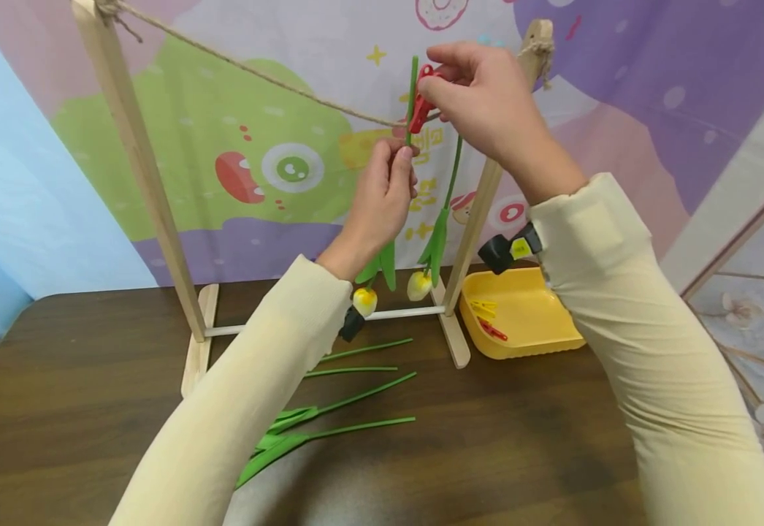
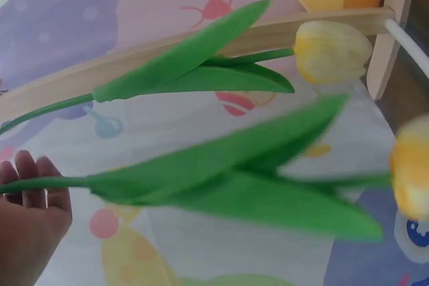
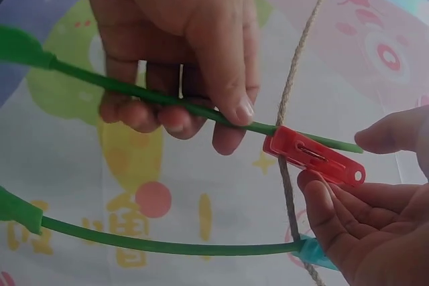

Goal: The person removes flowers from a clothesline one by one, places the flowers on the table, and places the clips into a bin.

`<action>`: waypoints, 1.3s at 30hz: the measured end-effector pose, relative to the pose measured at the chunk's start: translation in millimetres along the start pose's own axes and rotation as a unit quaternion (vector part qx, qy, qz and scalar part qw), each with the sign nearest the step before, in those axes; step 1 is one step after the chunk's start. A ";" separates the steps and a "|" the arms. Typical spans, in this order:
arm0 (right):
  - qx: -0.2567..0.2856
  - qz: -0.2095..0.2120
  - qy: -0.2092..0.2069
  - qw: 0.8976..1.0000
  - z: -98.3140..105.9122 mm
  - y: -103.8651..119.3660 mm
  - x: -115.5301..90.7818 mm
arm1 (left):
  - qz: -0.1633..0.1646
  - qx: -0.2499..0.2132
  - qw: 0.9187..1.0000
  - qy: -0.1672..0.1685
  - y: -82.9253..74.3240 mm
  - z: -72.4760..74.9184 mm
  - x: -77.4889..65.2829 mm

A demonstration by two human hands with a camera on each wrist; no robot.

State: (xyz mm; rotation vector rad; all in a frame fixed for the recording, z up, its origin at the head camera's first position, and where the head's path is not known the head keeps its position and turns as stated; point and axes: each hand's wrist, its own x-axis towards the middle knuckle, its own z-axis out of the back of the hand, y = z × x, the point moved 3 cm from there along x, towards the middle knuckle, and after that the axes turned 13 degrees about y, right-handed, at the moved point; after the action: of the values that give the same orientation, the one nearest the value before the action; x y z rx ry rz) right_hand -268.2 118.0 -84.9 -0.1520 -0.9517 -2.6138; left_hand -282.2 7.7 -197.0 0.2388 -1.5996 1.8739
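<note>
A red clothespin [image 3: 315, 157] sits across the twine [image 3: 301, 55] and the green stem [image 3: 134, 90] of an artificial tulip. My left hand [image 1: 388, 183] pinches that stem just below the clothespin, and the tulip's yellow-white bloom [image 1: 365, 300] hangs downward. Around the clothespin's handle end is my right hand [image 1: 480, 95]; in the right wrist view its thumb stands apart from the handles, by the stem's tip, while the other fingers lie right at the clothespin's underside. A second tulip [image 2: 332, 51] hangs alongside, its stem held to the twine by a teal clothespin [image 3: 314, 251].
The twine runs between two wooden posts [image 1: 139, 161] joined low down by a white rod [image 1: 408, 313]. Several tulip stems [image 1: 369, 426] lie on the brown table [image 1: 79, 380]. At right, a yellow tray [image 1: 540, 321] contains yellow and red clothespins. A printed cloth hangs behind.
</note>
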 end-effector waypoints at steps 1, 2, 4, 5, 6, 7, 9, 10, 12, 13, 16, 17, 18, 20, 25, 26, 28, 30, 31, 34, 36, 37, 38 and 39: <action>0.000 -0.002 0.002 1.000 0.1 0.0 0.4 | -0.002 -0.001 1.000 0.002 -0.4 -0.1 -0.3; 0.001 -0.003 0.005 1.000 0.4 0.1 0.7 | -0.003 -0.003 1.000 0.003 -0.6 -0.2 -0.6; 0.001 -0.006 0.010 1.000 1.0 0.5 0.7 | -0.006 -0.005 1.000 0.005 -1.4 -0.9 -0.8; 0.001 -0.008 0.013 1.000 1.2 0.5 0.6 | -0.007 -0.003 1.000 0.005 -1.7 -1.2 -0.9; 0.000 -0.011 0.015 1.000 1.5 0.5 0.3 | -0.006 -0.001 1.000 0.003 -2.0 -1.3 -1.0; 0.002 -0.012 0.017 1.000 1.8 0.7 0.2 | -0.004 0.001 1.000 0.000 -2.1 -1.3 -1.2; 0.003 -0.014 0.022 1.000 2.3 1.0 -0.1 | 0.000 0.003 1.000 -0.005 -2.2 -1.2 -1.6; 0.002 -0.016 0.024 1.000 2.5 1.0 -0.1 | 0.003 0.004 1.000 -0.007 -2.1 -1.1 -1.9; -0.002 -0.020 0.026 0.999 3.1 1.1 -0.1 | 0.007 0.006 1.000 -0.012 -2.0 -0.6 -2.3; -0.004 -0.023 0.027 0.999 3.5 1.0 -0.2 | 0.007 0.009 1.000 -0.012 -2.3 -0.5 -2.8; -0.015 -0.027 0.028 0.999 4.9 1.1 -0.9 | 0.007 0.018 1.000 -0.004 -3.0 -1.0 -3.5; -0.018 -0.026 0.028 0.999 5.5 1.2 -1.3 | 0.008 0.024 1.000 -0.001 -3.2 -1.1 -3.7; -0.020 -0.025 0.029 0.999 6.0 1.2 -1.8 | 0.010 0.030 0.999 0.001 -3.3 -1.4 -3.8; -0.019 -0.017 0.028 0.999 7.2 1.6 -2.8 | 0.016 0.041 0.999 0.003 -3.4 -1.8 -4.1; -0.011 -0.003 0.016 1.000 10.3 1.2 -5.8 | 0.025 0.062 0.998 0.003 -4.9 -2.1 -3.9; -0.006 -0.001 0.013 1.000 10.8 0.9 -6.5 | 0.027 0.066 0.997 0.004 -5.5 -1.9 -4.0; 0.003 0.001 0.008 1.000 11.3 0.3 -7.9 | 0.033 0.072 0.997 0.005 -6.7 -1.5 -4.2; 0.015 0.002 0.003 1.000 11.6 -0.2 -9.3 | 0.040 0.078 0.996 0.003 -7.5 -0.6 -4.7; 0.023 0.002 0.002 1.000 11.7 -0.4 -10.0 | 0.043 0.079 0.996 0.003 -8.0 -0.2 -5.1; 0.045 0.008 -0.005 0.999 11.9 -1.0 -12.1 | 0.051 0.088 0.995 0.003 -9.3 1.5 -6.3; 0.063 0.016 -0.011 0.998 12.2 -1.5 -13.0 | 0.053 0.092 0.994 0.004 -10.1 2.6 -6.9; 0.073 0.019 -0.014 0.997 12.4 -2.1 -13.3 | 0.056 0.092 0.994 0.005 -10.5 3.1 -7.5; 0.083 0.022 -0.018 0.996 12.5 -2.8 -13.6 | 0.060 0.095 0.994 0.004 -10.7 3.8 -8.2; 0.092 0.027 -0.022 0.995 12.5 -3.8 -13.6 | 0.064 0.095 0.993 0.004 -10.8 4.5 -9.1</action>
State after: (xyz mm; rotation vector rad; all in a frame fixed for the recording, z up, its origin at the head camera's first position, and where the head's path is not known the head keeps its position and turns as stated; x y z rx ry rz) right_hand -257.1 132.7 -80.5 -0.1869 -1.1816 -2.4681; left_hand -270.2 0.7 -192.0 0.2141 -1.4634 2.1258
